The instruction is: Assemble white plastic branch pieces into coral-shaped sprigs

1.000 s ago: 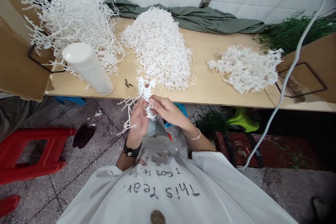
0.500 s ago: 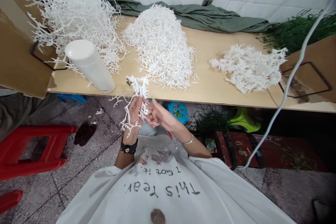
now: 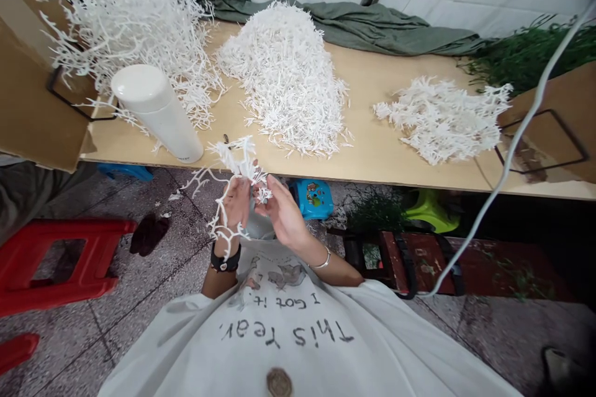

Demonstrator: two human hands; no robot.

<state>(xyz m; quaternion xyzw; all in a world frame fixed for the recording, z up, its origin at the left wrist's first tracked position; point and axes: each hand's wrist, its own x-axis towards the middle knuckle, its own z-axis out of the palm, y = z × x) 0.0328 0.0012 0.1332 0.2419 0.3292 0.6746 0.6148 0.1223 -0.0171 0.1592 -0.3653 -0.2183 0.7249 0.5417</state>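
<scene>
In front of the table edge, my left hand (image 3: 237, 203) is closed on a white plastic branch (image 3: 239, 162). The branch's forked twigs stick out above the fingers and hang down beside the wrist. My right hand (image 3: 286, 216) is close beside it, its curled fingers around small white sprigs (image 3: 263, 194); its fingertips are partly hidden. Beyond both hands, a heap of short white sprigs (image 3: 288, 84) lies on the table (image 3: 361, 155). Long tangled white branches (image 3: 135, 25) are piled at the left, and a smaller pile of white branched pieces (image 3: 447, 118) lies at the right.
A white bottle (image 3: 158, 115) stands near the table's left front. Cardboard (image 3: 37, 87) flanks the left end. A white cable (image 3: 505, 177) crosses the right side. Below are a blue stool (image 3: 313, 198), a red stool (image 3: 69, 260) and a dark red bench (image 3: 488, 267).
My right hand has opened out a little and shifted slightly away from the left. The white branch in my left hand has tilted leftward, and small sprigs now show at my right fingers.
</scene>
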